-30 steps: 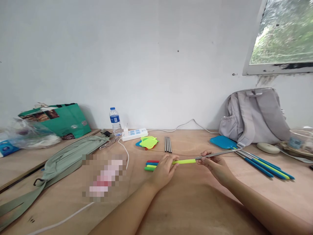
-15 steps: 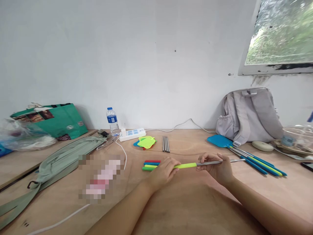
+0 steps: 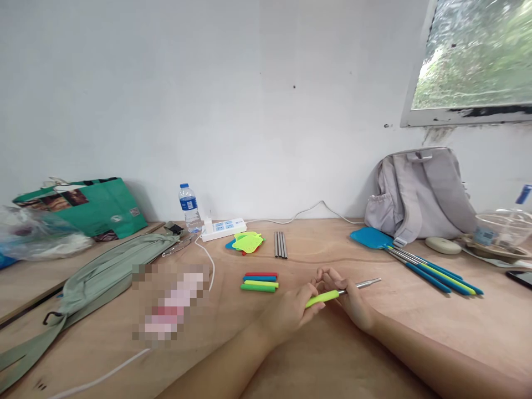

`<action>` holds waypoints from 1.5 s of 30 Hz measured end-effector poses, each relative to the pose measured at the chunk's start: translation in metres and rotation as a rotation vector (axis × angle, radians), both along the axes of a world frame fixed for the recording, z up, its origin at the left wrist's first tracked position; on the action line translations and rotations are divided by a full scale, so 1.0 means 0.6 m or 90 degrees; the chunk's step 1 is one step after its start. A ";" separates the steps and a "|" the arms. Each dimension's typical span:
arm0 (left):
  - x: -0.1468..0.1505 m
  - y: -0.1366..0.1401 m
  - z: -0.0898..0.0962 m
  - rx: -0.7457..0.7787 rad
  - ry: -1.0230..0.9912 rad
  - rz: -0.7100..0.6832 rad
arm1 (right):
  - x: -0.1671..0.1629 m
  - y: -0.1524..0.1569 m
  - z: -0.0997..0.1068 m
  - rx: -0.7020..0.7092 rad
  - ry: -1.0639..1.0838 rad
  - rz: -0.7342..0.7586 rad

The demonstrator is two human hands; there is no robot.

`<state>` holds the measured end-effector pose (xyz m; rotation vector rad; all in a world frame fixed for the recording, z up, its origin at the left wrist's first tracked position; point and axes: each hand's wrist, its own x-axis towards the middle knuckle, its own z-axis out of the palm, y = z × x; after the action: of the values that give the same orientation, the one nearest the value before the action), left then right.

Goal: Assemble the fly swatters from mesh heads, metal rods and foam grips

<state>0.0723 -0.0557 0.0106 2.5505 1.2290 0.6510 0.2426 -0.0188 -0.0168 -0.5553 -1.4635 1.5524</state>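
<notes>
hands [image 3: 292, 308], closer together now, hold the yellow-green sleeve [image 3: 323, 299] and metal rod [image 3: 368, 282].

**Close quarters, low and just right of centre!**

Here's the left forearm [image 3: 236, 360], slanting up and rightward from the bottom edge, and its left hand [image 3: 291, 306] is back-up, fingers curled inward in a closed grip. Across from it, the right forearm [image 3: 432, 357] angles up and leftward out of the lower right corner, bare like its partner. The right hand [image 3: 353, 303] sits turned on its side, thumb raised, fingers bent and closed, their tips right beside the left fingers. Both wrists low, both hands gripping!
</notes>
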 end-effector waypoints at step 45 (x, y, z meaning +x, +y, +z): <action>-0.017 0.034 0.015 0.206 -0.076 -0.043 | -0.014 0.027 -0.016 -0.350 0.109 0.024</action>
<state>0.0620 -0.0355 0.0193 2.7449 1.0673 1.0462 0.2342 -0.0028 -0.0265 -0.6897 -0.9163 1.9896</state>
